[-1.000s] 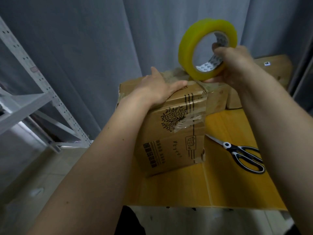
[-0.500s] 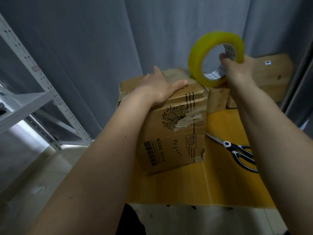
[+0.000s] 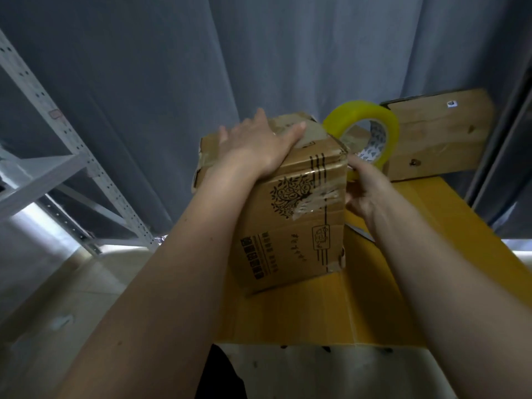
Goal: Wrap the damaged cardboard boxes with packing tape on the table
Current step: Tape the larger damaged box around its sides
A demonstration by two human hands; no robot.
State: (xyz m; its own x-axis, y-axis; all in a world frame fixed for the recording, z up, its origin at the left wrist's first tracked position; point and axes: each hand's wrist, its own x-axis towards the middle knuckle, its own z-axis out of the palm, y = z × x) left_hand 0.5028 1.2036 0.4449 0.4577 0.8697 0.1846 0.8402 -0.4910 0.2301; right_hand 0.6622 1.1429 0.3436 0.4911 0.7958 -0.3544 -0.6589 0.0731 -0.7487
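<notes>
Yellow table (image 3: 288,318), left hand (image 3: 256,145) flat on creased cardboard box (image 3: 288,220) — right hand (image 3: 365,188) grip holding glossy tape ring (image 3: 371,113)

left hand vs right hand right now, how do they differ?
The left hand lies flat, fingers straight, on top of the cardboard box. The right hand sits lower, beside the box's right face, gripping the yellow tape roll. Both touch or flank the same box.
</notes>
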